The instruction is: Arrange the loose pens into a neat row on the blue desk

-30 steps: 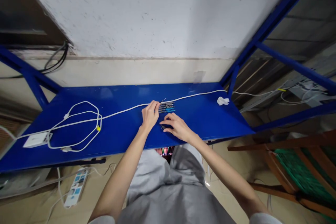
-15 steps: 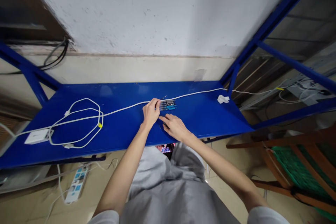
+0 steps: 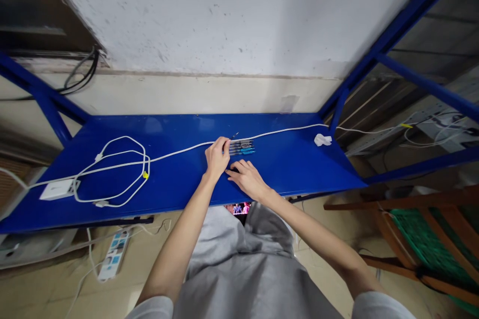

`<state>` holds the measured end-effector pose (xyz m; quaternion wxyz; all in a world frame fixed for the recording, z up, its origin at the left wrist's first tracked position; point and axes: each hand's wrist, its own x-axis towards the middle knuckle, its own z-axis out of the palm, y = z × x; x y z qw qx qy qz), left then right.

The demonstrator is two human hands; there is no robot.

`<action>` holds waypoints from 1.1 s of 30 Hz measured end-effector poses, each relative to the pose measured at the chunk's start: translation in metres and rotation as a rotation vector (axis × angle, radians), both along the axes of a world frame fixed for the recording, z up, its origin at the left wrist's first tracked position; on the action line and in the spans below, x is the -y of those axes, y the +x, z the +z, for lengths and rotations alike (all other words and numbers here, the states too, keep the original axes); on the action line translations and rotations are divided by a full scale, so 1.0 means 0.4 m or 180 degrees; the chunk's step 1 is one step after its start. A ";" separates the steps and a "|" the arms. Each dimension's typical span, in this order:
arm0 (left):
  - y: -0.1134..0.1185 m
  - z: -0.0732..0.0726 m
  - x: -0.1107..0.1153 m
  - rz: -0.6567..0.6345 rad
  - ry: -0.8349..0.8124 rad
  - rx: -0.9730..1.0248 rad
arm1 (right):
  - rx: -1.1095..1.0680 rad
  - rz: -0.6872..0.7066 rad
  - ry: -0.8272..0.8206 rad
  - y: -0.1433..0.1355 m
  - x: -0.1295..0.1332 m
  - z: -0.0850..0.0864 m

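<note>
On the blue table (image 3: pixel 179 179) several slim pens (image 3: pixel 247 151) lie side by side in a row, some with dark ends, some with light-blue ends. My left hand (image 3: pixel 217 158) is closed at the left of the row, covering that end. A thin dark pen (image 3: pixel 234 135) juts up to the right from its pinched fingers. Just below the row rests my right hand (image 3: pixel 247 179), low over the table. Its fingers are bent and drawn together near the left wrist; anything between the fingertips is hidden.
A white cable (image 3: pixel 179 152) runs across the table behind the pens. At the left lie a looped cable (image 3: pixel 125 137) and a white box (image 3: pixel 56 190). Crumpled white tissue (image 3: pixel 322 140) sits at the right. Blue frame posts (image 3: pixel 339 109) and a wall bound the table. A lit screen (image 3: pixel 239 208) shows below the front edge.
My right fingers have drawn in, and a small dark piece seen beside them on the table no longer shows. The pen at my left fingers sticks out a little more. The view has shifted slightly.
</note>
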<state>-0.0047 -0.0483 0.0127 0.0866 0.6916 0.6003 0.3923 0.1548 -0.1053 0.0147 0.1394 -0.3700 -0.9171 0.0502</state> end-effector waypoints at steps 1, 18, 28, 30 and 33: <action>-0.001 -0.002 -0.001 0.0000 0.0035 0.0023 | -0.0025 -0.0019 0.0022 0.001 -0.004 -0.007; -0.001 -0.012 -0.009 0.0003 0.0310 0.0243 | -0.0406 -0.0212 -0.0114 0.033 -0.043 -0.011; -0.001 -0.030 -0.022 -0.0324 0.0592 0.0167 | -0.0582 -0.0503 -0.0043 0.059 -0.073 0.001; 0.000 -0.032 -0.023 -0.0353 0.0603 0.0184 | -0.0870 -0.0691 -0.0081 0.079 -0.089 -0.005; 0.002 -0.032 -0.021 -0.0427 0.0622 0.0108 | -0.1720 -0.1120 -0.0395 0.112 -0.122 -0.016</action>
